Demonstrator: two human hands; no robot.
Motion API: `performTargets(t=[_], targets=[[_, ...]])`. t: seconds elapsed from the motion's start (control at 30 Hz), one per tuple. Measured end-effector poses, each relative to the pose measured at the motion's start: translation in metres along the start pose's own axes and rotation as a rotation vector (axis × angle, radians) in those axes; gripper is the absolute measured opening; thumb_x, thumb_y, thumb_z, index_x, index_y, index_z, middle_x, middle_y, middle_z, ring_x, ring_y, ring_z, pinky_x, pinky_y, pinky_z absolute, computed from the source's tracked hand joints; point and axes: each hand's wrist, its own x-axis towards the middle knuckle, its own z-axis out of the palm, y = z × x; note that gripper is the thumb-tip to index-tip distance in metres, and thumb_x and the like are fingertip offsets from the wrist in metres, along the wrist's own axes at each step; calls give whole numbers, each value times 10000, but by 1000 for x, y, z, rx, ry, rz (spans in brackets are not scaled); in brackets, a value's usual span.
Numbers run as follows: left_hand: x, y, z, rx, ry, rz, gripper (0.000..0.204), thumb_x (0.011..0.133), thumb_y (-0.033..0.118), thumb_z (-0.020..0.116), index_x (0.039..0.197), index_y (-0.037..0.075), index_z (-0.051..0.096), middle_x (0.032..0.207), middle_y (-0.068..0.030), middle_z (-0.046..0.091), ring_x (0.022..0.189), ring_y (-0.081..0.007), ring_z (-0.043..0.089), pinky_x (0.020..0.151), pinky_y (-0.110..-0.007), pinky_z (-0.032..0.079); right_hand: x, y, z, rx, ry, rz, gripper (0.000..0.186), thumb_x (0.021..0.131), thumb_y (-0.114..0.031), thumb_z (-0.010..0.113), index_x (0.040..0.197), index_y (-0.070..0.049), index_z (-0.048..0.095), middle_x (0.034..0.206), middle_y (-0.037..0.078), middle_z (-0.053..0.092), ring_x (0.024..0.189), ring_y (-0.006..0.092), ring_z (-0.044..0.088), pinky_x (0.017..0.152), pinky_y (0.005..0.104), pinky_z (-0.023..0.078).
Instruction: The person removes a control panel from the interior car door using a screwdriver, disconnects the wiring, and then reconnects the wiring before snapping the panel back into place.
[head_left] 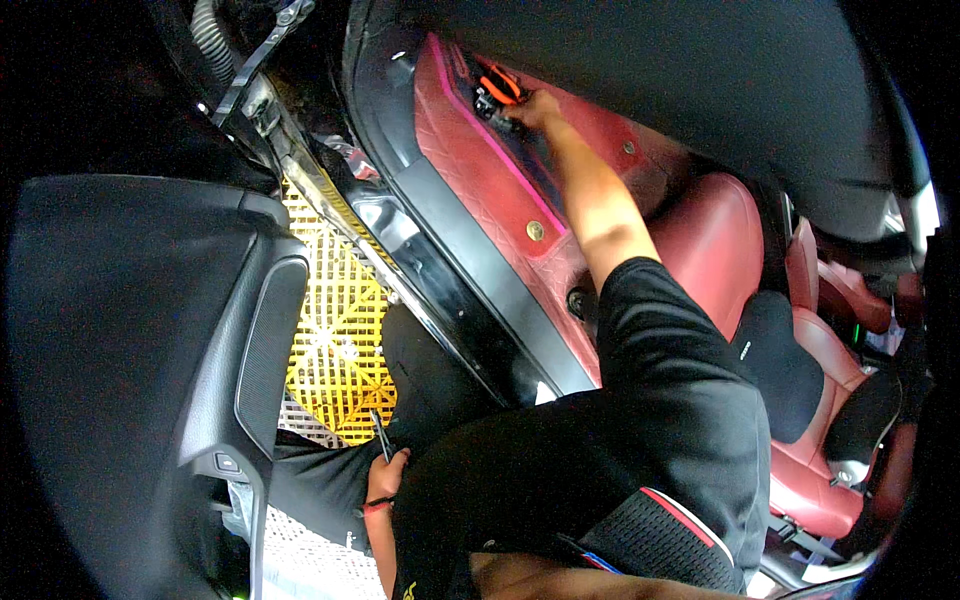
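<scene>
Right arm is extended far forward toward 12 o'clock, elbow nearly straight, the black short sleeve ending above the elbow and the bare forearm running up across the red quilted floor mat [480,170]. The right hand [535,108] is seen at the far end of that mat, fingers curled down onto a small black-and-orange tool [497,92] that is pressed against the mat's upper edge; the grip looks closed around the tool, though the fingertips are hidden behind it. The left arm is kept low and bent, at about 7 o'clock in the view, with a red band at the wrist. The left hand [385,478] is closed on a thin dark pen-like tool [381,437], whose tip points up toward 12 o'clock, over the black trouser leg. The two hands are held well apart, the whole sill lying between them. A black door sill [470,290] is seen running diagonally from 11 o'clock to 5 o'clock. A yellow grid floor [335,330] is visible outside it, at 9 o'clock from the sill. A red car seat [715,240] with a black cushion lies at 3 o'clock. An open door panel [130,330] fills the 9 o'clock side.
</scene>
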Motion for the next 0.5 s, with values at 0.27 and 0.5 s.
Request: performTargets(t=[0.27,0.5], targets=[[-5,2,-5,-12,-25,102,292,925,290,711,771,61,619,703,7,574,658,-113,523,649,-309,423,-113,59,21,244,-200,85,653,584,-519,869,1052,-72,778,1021,167,762,955,295,736,842,401,564],[-21,1,-11,-375,-90,244,205,943,207,676,831,63,582,696,-52,602,627,-158,589,595,-300,455,-144,61,13,458,-448,201,293,601,-293,874,696,-127,652,595,4,553,442,125,443,394,341,302]])
